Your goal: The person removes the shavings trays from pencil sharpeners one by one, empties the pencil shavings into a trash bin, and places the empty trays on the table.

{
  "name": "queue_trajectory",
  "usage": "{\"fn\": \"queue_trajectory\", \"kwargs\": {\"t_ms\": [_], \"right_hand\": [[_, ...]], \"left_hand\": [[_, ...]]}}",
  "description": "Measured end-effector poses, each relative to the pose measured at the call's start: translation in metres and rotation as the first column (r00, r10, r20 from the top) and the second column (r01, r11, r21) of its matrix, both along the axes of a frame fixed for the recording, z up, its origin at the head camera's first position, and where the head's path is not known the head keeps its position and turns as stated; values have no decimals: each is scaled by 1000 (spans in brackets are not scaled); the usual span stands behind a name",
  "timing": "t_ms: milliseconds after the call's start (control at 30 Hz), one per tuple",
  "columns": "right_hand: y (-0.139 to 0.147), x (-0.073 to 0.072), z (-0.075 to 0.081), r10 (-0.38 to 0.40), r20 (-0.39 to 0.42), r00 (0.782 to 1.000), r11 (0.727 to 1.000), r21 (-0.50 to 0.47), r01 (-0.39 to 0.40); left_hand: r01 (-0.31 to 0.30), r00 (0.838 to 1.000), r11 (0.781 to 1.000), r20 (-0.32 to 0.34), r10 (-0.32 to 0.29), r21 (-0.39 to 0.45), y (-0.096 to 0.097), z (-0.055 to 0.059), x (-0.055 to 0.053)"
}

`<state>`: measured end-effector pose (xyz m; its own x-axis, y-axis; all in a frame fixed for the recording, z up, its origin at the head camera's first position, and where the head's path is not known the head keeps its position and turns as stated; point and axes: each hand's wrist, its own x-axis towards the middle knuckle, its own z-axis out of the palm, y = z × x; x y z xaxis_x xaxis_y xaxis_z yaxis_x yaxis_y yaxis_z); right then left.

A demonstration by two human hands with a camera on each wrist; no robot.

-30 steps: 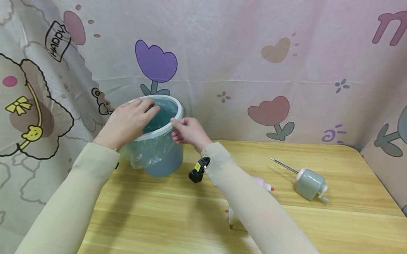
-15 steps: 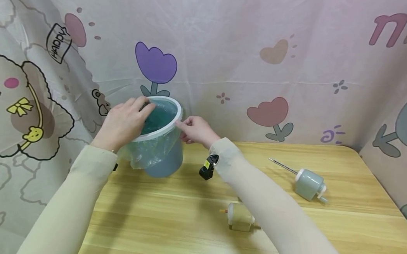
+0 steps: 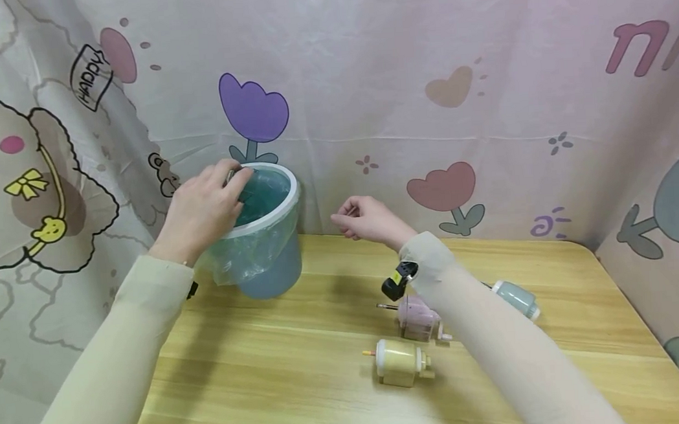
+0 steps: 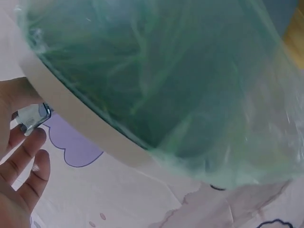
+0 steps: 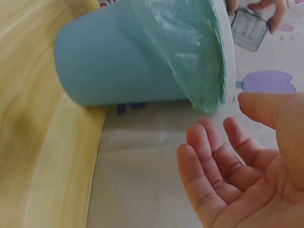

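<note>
Over the far rim of a blue bin (image 3: 273,268), my left hand (image 3: 199,211) pinches a small clear plastic box (image 5: 249,29). Its fingers (image 4: 29,156) and the box show beside the white rim in the left wrist view. A translucent green bag (image 3: 254,253) lines the bin and hangs over its outside. My right hand (image 3: 369,220) hovers to the right of the bin, apart from it, holding nothing; in the right wrist view its fingers (image 5: 204,175) are loosely bent. Whether anything is inside the box is hard to see.
On the wooden table (image 3: 256,379) lie a yellow crank pencil sharpener (image 3: 400,362), a pink one (image 3: 418,319) and a grey-green one (image 3: 515,300), partly behind my right sleeve. A printed cloth (image 3: 332,96) hangs right behind the table and along both sides.
My right hand has left the bin's rim and moved right. The left hand has stayed at the bin, shifting slightly left. The pink and yellow sharpeners have come into view from behind the right sleeve.
</note>
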<state>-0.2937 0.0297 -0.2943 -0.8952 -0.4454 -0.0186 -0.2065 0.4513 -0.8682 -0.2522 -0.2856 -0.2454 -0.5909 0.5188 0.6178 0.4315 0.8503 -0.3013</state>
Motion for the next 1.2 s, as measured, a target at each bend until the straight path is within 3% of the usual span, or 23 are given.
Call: {"fn": "queue_trajectory", "kwargs": {"t_ms": [167, 333, 600, 767, 1000, 1200], "right_hand": [[29, 1, -4, 19, -11, 1000, 1000, 16, -19], [62, 7, -7, 24, -34, 999, 998, 54, -22], [121, 15, -16, -13, -127, 992, 990, 139, 31], [152, 20, -26, -43, -170, 985, 984, 162, 71], [179, 23, -45, -86, -201, 976, 979, 165, 120], [199, 31, -60, -112, -202, 973, 972, 180, 150]], "left_hand": [[-87, 995, 982, 63, 77, 166, 3, -1, 4], [-160, 982, 921, 149, 112, 356, 5, -6, 4], [-117, 983, 790, 186, 4, 602, 13, -13, 6], [-96, 983, 720, 178, -40, 687, 19, -16, 7], [-57, 975, 596, 173, -138, 801, 31, -23, 10], [-18, 965, 541, 156, -212, 841, 46, -26, 15]]}}
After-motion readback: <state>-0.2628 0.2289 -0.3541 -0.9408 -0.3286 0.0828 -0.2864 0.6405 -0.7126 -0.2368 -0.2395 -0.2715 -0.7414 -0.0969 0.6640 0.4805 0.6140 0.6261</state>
